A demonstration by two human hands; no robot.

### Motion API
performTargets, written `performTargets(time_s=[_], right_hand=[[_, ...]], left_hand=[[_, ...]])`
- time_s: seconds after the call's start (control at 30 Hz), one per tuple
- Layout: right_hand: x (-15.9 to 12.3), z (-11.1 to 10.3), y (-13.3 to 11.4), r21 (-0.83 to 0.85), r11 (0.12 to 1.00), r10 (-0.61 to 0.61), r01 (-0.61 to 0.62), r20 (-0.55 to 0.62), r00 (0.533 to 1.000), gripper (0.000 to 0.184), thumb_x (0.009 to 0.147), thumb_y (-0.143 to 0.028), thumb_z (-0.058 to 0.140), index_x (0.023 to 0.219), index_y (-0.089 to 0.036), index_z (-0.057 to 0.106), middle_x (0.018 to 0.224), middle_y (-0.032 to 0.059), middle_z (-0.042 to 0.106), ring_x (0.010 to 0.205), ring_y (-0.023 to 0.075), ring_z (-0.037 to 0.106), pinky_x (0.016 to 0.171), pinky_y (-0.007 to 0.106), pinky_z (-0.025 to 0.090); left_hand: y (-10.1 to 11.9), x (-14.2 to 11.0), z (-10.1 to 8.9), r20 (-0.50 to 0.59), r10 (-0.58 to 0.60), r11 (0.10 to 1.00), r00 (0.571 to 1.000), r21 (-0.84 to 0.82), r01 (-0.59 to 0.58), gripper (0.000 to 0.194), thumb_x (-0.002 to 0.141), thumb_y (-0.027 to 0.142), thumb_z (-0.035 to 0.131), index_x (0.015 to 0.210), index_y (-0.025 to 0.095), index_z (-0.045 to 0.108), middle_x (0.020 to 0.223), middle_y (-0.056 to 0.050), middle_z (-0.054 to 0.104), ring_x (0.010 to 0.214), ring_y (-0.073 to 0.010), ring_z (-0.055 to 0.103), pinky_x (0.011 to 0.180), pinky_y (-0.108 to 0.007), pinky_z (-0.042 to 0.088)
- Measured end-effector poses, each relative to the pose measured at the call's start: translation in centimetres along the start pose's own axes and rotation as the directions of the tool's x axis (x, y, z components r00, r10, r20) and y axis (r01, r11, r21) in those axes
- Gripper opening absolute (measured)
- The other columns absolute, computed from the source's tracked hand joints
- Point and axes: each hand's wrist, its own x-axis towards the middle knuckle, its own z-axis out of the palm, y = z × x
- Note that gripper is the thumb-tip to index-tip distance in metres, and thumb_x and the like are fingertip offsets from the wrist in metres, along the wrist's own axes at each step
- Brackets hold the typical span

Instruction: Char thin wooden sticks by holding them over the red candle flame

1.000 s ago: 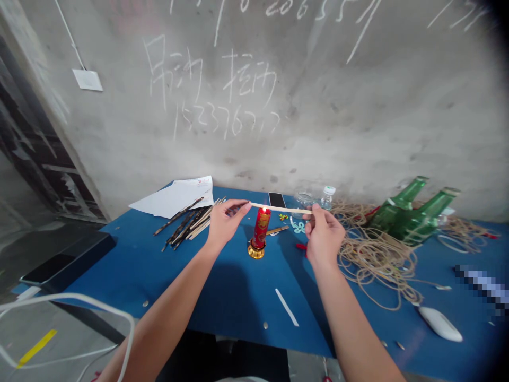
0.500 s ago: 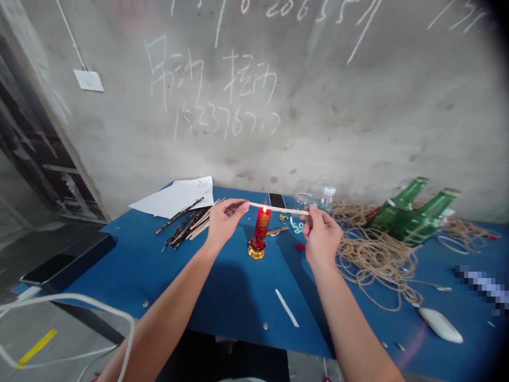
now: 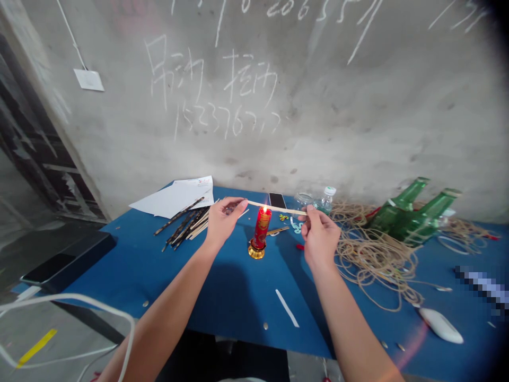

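Note:
Both hands hold a thin pale wooden stick (image 3: 278, 209) level across the flame of a lit red candle (image 3: 261, 228). My left hand (image 3: 223, 218) pinches its left end between thumb and fingers. At the other end, my right hand (image 3: 320, 232) is closed on the stick. The candle stands upright in a gold base (image 3: 256, 251) on the blue table (image 3: 222, 286). Left of my left hand lies a pile of sticks (image 3: 186, 225), some pale and some with dark marks.
White papers (image 3: 178, 196) lie at the back left and a phone (image 3: 277, 200) behind the candle. Coils of twine (image 3: 374, 260), green bottles (image 3: 425, 217) and a white computer mouse (image 3: 441, 324) are on the right. A white strip (image 3: 287, 307) lies in front.
The stick and both hands have shifted very slightly to the left over the flame. The candle and the things on the table have stayed in place.

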Motion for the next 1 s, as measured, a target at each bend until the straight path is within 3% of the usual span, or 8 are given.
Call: performTargets(time_s=[0.63, 1.0], right_hand=[[-0.59, 0.27, 0.13, -0.021, 1.0, 0.017, -0.016, 0.057, 0.998, 0.044, 0.075, -0.055, 0.085, 0.089, -0.014, 0.079, 0.067, 0.0033, 0.071, 0.039, 0.0044, 0.046, 0.033, 0.018, 0.025], [-0.29, 0.14, 0.26, 0.0, 1.0, 0.016, -0.016, 0.087, 0.996, 0.041, 0.075, -0.049, 0.087, 0.097, -0.015, 0.078, 0.079, 0.006, 0.076, 0.041, 0.0049, 0.049, 0.033, 0.017, 0.029]], left_hand=[[-0.76, 0.49, 0.03, -0.036, -0.062, 0.989, 0.997, -0.133, 0.057, 0.036, 0.078, 0.05, 0.085, 0.096, 0.019, 0.079, 0.093, -0.007, 0.079, 0.085, -0.0179, 0.071, 0.081, -0.031, 0.057], [-0.49, 0.6, -0.25, -0.055, -0.113, 0.986, 0.992, -0.132, 0.105, 0.039, 0.077, 0.051, 0.086, 0.095, 0.018, 0.079, 0.089, -0.006, 0.077, 0.079, -0.0165, 0.067, 0.075, -0.029, 0.053]])
